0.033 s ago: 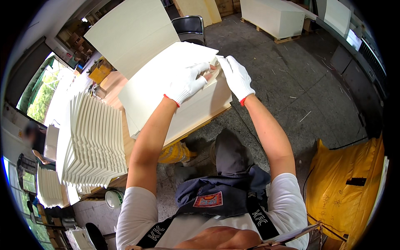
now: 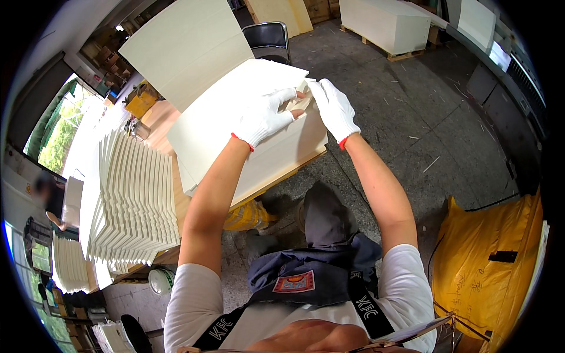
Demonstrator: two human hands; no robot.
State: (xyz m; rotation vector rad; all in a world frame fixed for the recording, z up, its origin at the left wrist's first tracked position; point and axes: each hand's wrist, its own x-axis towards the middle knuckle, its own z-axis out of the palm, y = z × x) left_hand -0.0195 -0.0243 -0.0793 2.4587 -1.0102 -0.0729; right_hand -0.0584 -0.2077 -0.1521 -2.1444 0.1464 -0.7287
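Note:
Both my hands wear white knit gloves with red cuffs. They meet at the far right corner of a stack of large cream-white sheets (image 2: pixel 235 135) lying on a wooden table (image 2: pixel 276 179). My left hand (image 2: pixel 265 115) lies over the top sheet, its fingers and thumb pinching the corner, where a tan edge shows between them. My right hand (image 2: pixel 335 109) curls around the same corner from the right side. A large cream sheet (image 2: pixel 188 50) stands raised behind the stack.
A fanned pile of folded white pieces (image 2: pixel 132 200) fills the table's left. A black chair (image 2: pixel 268 38) and a pallet of white boards (image 2: pixel 385 23) stand beyond. A yellow sack (image 2: pixel 488 259) is at my right. Another person (image 2: pixel 44 194) is at far left.

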